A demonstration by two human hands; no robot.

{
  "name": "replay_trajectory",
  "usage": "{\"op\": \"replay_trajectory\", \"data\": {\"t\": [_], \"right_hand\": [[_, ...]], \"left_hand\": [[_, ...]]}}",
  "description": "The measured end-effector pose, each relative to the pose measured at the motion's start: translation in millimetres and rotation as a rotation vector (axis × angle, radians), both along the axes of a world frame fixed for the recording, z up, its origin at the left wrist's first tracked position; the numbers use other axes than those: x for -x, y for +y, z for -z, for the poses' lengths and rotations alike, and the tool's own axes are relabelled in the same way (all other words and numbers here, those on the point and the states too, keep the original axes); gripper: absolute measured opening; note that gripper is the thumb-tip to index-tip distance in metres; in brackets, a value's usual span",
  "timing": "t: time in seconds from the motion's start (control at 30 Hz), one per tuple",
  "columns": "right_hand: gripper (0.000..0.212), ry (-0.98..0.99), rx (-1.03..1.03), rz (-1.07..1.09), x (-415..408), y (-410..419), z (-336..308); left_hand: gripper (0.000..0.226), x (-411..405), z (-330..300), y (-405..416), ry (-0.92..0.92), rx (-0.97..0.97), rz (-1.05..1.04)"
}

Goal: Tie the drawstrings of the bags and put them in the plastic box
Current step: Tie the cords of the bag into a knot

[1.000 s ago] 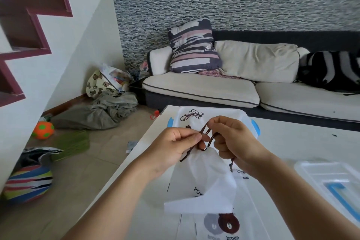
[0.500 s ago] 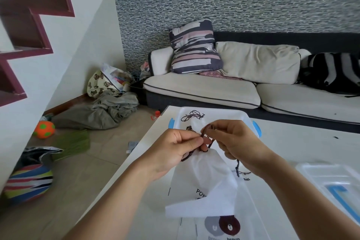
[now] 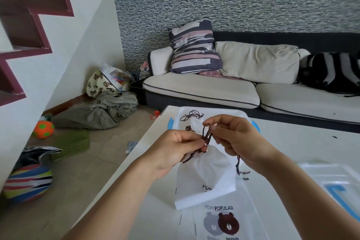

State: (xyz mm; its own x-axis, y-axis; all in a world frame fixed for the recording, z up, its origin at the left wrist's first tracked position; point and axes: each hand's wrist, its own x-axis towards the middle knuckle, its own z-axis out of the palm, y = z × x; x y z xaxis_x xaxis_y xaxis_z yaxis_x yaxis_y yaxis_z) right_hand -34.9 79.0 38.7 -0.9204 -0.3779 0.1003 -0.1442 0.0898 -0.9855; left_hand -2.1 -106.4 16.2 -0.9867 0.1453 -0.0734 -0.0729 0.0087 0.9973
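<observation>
2 hands (image 3: 175,148), 1 box (image 3: 180,115), 3 cushions (image 3: 194,46).

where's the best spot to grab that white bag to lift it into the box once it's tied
Probably at the gathered neck, just below the dark drawstrings, coming from above. The white bag narrows there into a firm bunch, while the body hangs flat and limp. The left hand already pinches at that spot.

White bag (image 3: 206,177) held up, brown drawstring (image 3: 206,136) looped.
</observation>
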Motion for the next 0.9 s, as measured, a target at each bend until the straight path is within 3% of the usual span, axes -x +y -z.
{"op": "replay_trajectory", "data": {"t": [0.1,0.23,0.33,0.47,0.57,0.7,0.9], "right_hand": [[0.022,0.04,-0.06,-0.01,1,5,-3],[0.018,0.227,-0.399,0.083,-3,14,-9],[0.01,0.331,-0.347,0.044,-10,9,-13],[0.015,0.575,-0.362,-0.036,-19,-5,-18],[0.018,0.572,-0.314,0.01,-18,-10,-11],[0.01,0.527,-0.233,0.144,-13,-12,-4],[0.022,0.388,-0.163,0.076,-12,-10,-6]], "left_hand": [[0.02,0,0,3,0.021,0.024,-0.08],[0.02,5,4,3,0.004,-0.116,-0.267],[0.017,4,4,4,0.01,-0.072,-0.296],[0.016,-5,-3,9,0.093,0.133,-0.153],[0.021,-10,-5,15,0.116,0.208,-0.111],[0.024,-12,-6,17,0.088,0.166,-0.086],[0.029,-13,-8,20,-0.063,-0.071,-0.026]]}}
